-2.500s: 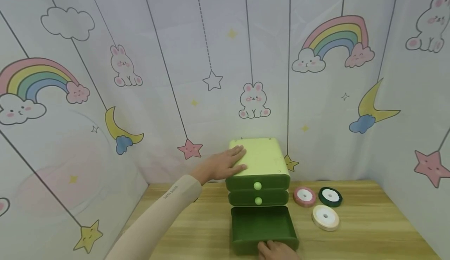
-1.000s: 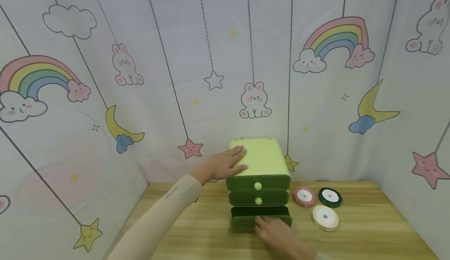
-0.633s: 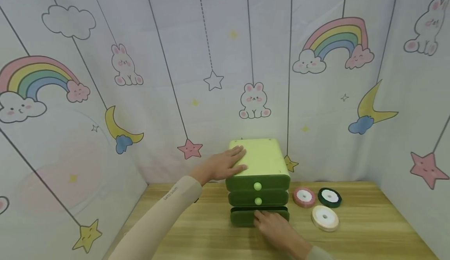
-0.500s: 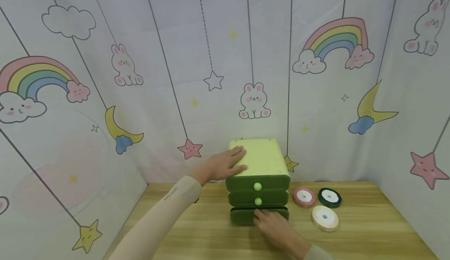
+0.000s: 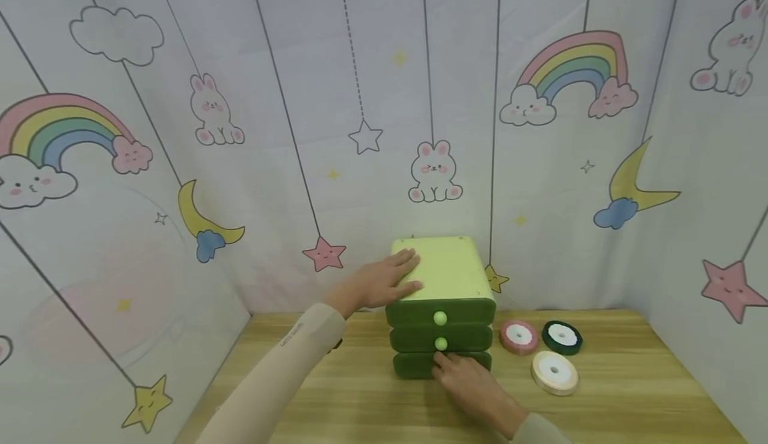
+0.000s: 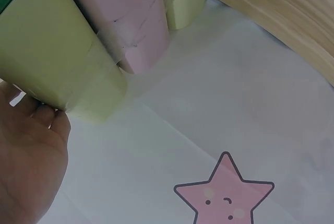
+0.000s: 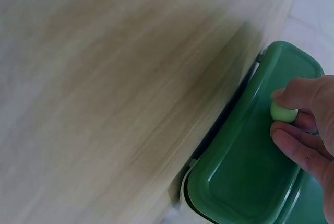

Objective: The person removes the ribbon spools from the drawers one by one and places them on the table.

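A small chest of drawers [image 5: 447, 267] with a pale yellow-green top and three dark green drawer fronts stands at the back of the table. My left hand [image 5: 381, 283] rests on the left part of its top, fingers spread out straight. With thumb and fingers, my right hand [image 5: 471, 384] pinches the round light green knob [image 7: 283, 112] of the bottom drawer [image 5: 411, 365]. That drawer's front sits level below the upper two. In the left wrist view, the chest's yellow and pink side panels [image 6: 141, 20] show beside the hand.
To the right of the chest lie three ribbon spools: a pink spool [image 5: 519, 337], a dark green spool [image 5: 562, 337] and a cream spool [image 5: 555, 372]. Behind the wooden table [image 5: 336, 404] hangs a white printed cloth [image 5: 372, 204].
My right hand has pushed the bottom drawer from far out back into the chest, moving away from me. The left hand has stayed on the top.
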Tool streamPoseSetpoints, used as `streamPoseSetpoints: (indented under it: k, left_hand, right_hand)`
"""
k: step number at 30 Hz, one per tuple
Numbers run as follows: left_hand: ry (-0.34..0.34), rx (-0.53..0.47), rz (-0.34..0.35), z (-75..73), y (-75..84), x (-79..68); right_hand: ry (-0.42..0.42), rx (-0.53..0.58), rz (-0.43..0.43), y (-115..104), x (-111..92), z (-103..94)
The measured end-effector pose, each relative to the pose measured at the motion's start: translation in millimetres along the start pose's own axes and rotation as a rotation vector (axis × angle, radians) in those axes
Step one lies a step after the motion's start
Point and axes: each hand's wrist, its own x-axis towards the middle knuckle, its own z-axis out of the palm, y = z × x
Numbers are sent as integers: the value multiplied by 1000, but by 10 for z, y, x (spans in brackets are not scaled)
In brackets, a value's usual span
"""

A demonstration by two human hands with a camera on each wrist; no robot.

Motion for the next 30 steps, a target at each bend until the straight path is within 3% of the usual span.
streamPoseSetpoints:
  k: [14,30]
  left_hand:
    - [23,-72,0,-47,35,-2]
    - [31,-85,-14,-18,27,19]
  right_hand:
    - [-7,-23,2,17,-2,38]
    - [32,0,-34,65,-55,125]
